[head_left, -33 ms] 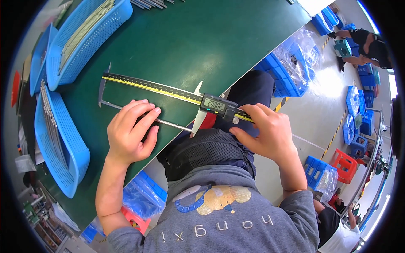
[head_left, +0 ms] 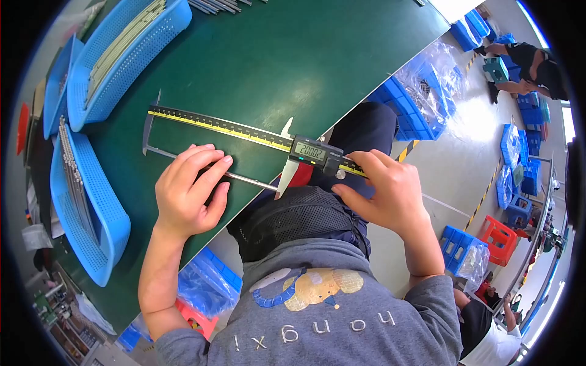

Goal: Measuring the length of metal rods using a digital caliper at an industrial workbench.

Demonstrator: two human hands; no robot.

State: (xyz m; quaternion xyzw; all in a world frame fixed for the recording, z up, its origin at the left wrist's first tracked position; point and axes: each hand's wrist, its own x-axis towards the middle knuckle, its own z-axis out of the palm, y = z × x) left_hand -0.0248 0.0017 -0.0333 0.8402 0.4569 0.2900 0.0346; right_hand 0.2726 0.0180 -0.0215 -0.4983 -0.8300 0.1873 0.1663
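A long digital caliper [head_left: 223, 127] with a yellow-striped beam lies slantwise over the green tabletop, its display housing out past the table's edge. Between its two lower jaws runs a thin metal rod [head_left: 251, 181], one end at each jaw. My left hand [head_left: 189, 189] is closed over the middle of the rod, fingers hiding part of it. My right hand [head_left: 390, 190] grips the beam end of the caliper beside the display, thumb near the small round knob and fingers at the beam.
Blue perforated baskets [head_left: 116, 210] holding rods stand on the left of the green table [head_left: 256, 61]. More rods [head_left: 213, 6] lie at its far edge. Blue crates [head_left: 406, 110] with plastic bags and a red stool [head_left: 497, 240] are on the floor at right. Other people are farther off.
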